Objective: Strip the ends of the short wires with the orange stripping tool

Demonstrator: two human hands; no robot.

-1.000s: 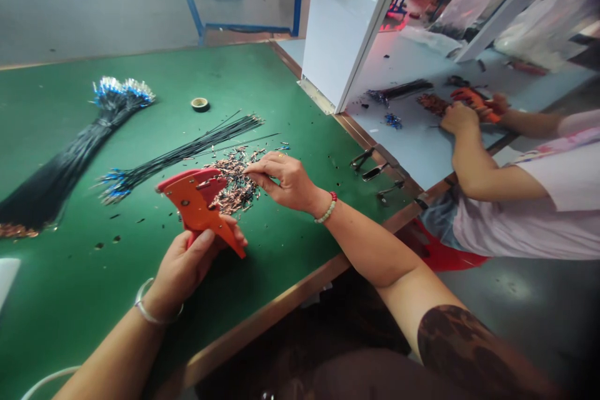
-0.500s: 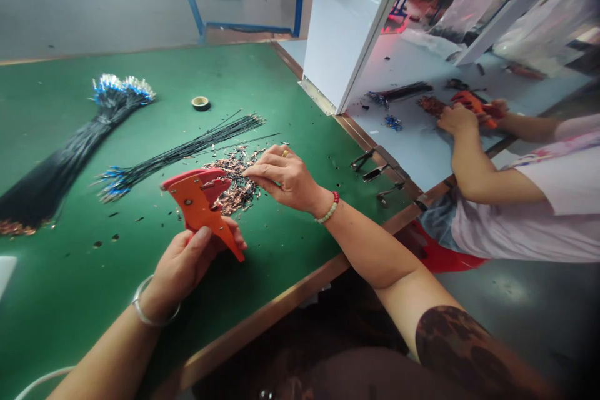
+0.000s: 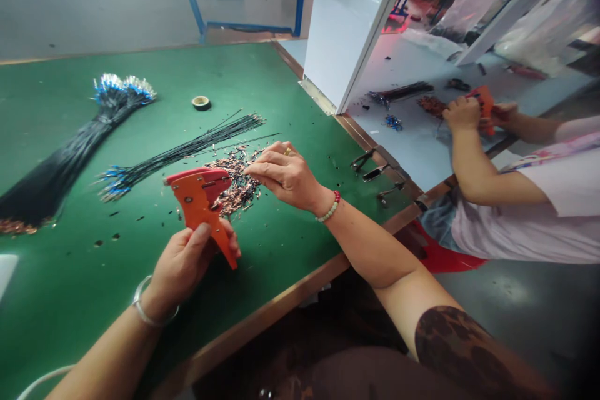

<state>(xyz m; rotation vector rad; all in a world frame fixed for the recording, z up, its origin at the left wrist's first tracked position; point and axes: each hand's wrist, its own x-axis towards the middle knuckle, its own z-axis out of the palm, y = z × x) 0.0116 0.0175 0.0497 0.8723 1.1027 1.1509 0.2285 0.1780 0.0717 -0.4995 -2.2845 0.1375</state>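
My left hand (image 3: 190, 259) is wrapped round the handles of an orange and red wire stripper (image 3: 199, 200), its head raised above the green tabletop. My right hand (image 3: 288, 175) has thumb and fingers pinched together just right of the stripper's jaws; what they hold, if anything, is too small to make out. Under and behind both lies a pile of cut wire ends (image 3: 239, 190), black and copper coloured. Beyond the stripper rests a loose bundle of thin black wires (image 3: 192, 147) with blue and silver ends.
A thick bundle of black wires (image 3: 70, 156) lies at the left. A tape roll (image 3: 201, 103) sits farther back. Metal clamps (image 3: 379, 172) are by the table's right edge (image 3: 349, 122). Past a white panel (image 3: 349, 25), a co-worker's hands (image 3: 469, 115) hold an orange tool.
The stripper's handles have drawn slightly closer as my left fingers tightened, and its head has shifted a little right. My right hand has barely moved. The co-worker's orange tool has turned.
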